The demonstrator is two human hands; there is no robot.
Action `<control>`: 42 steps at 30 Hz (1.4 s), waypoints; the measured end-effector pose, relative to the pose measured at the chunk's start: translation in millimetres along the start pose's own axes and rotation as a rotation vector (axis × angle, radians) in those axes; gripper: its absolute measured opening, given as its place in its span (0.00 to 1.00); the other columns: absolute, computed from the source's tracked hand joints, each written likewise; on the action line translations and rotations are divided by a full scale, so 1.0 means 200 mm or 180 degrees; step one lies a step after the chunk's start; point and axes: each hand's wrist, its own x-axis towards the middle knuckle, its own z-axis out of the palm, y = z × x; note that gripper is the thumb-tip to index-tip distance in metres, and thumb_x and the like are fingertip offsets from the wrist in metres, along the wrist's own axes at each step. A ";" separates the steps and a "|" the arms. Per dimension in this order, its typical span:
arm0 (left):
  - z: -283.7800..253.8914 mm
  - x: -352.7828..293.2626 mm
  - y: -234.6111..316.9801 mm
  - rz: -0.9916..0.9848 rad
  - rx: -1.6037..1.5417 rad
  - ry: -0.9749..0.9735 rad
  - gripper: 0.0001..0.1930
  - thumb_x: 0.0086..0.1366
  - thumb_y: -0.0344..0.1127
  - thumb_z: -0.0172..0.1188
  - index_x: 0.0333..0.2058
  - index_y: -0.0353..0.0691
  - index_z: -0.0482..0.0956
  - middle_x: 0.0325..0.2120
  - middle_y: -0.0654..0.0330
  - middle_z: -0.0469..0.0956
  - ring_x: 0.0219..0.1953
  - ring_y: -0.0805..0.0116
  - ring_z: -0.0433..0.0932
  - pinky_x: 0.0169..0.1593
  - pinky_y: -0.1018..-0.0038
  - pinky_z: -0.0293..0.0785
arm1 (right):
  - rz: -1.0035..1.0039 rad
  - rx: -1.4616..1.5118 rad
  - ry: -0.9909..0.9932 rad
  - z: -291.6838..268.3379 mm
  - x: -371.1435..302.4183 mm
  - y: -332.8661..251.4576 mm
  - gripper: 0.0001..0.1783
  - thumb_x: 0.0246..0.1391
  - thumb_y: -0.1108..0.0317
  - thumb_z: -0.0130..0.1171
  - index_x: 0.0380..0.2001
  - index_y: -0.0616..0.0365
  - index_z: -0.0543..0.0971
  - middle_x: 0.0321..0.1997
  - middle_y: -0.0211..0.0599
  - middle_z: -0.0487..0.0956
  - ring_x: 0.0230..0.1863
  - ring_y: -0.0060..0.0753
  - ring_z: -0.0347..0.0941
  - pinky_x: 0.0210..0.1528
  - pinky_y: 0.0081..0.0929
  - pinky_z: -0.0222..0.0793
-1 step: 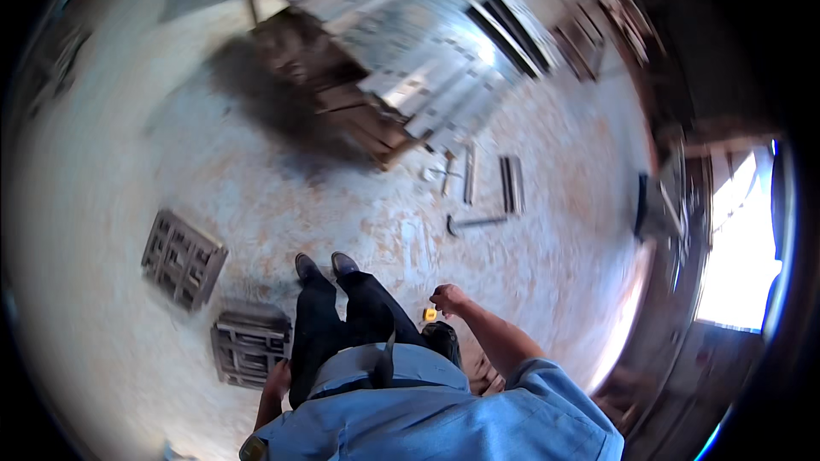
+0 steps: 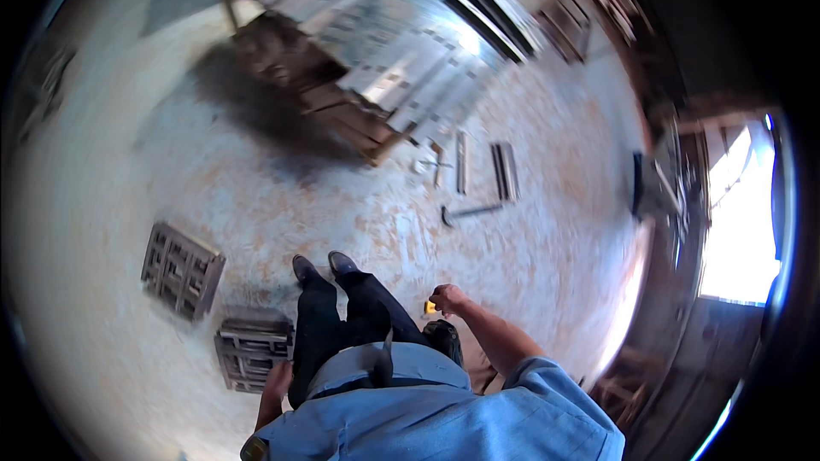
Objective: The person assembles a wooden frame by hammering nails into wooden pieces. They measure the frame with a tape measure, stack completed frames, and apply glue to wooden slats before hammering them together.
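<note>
My right hand [image 2: 448, 298] is held out over the floor at my right side, its fingers curled closed. What they hold, if anything, is hidden. A small yellow object [image 2: 430, 307], squarish like a tape measure, shows just beside and partly behind the fingers; it looks to be below the hand. My left hand [image 2: 278, 377] hangs low by my left thigh, its fingers blurred and hard to read. Nearest to it lies a stack of dark wooden lattice panels [image 2: 254, 348]; contact cannot be made out.
Another lattice panel [image 2: 182, 271] lies farther left. Ahead stands a low bench [image 2: 359, 115] loaded with boards and long dark strips [image 2: 491, 21]. Wooden bars [image 2: 506, 171] and a dark hooked tool [image 2: 470, 213] lie on the floor. A bright opening [image 2: 736, 222] is at right.
The view has shifted slightly, so the bench and floor pieces sit a little farther left. The yellow object is now more covered by my right hand. Both hands keep nearly the same pose.
</note>
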 end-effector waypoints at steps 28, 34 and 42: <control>0.95 0.42 1.92 0.0512 0.1511 0.0189 0.27 0.63 0.49 0.54 0.52 0.31 0.74 0.48 0.42 0.77 0.53 0.49 0.75 0.56 0.63 0.69 | 0.0178 0.3653 0.0911 -0.18 0.04 1.69 0.16 0.56 0.58 0.59 0.33 0.64 0.76 0.22 0.40 0.77 0.17 0.31 0.73 0.20 0.31 0.75; 1.09 0.67 1.93 0.0839 0.1651 0.0456 0.25 0.65 0.47 0.54 0.52 0.33 0.75 0.47 0.42 0.77 0.52 0.50 0.76 0.54 0.62 0.71 | -0.0372 0.3578 0.0868 -0.78 0.01 1.45 0.22 0.61 0.52 0.49 0.29 0.64 0.74 0.22 0.40 0.75 0.19 0.34 0.73 0.22 0.34 0.77; 1.18 1.03 1.90 -0.0215 0.0825 0.1066 0.24 0.62 0.50 0.53 0.40 0.31 0.79 0.38 0.40 0.79 0.44 0.44 0.78 0.48 0.56 0.72 | -0.0819 0.2460 0.0275 -1.24 0.11 1.61 0.16 0.61 0.61 0.52 0.46 0.60 0.76 0.28 0.36 0.80 0.21 0.30 0.76 0.19 0.27 0.70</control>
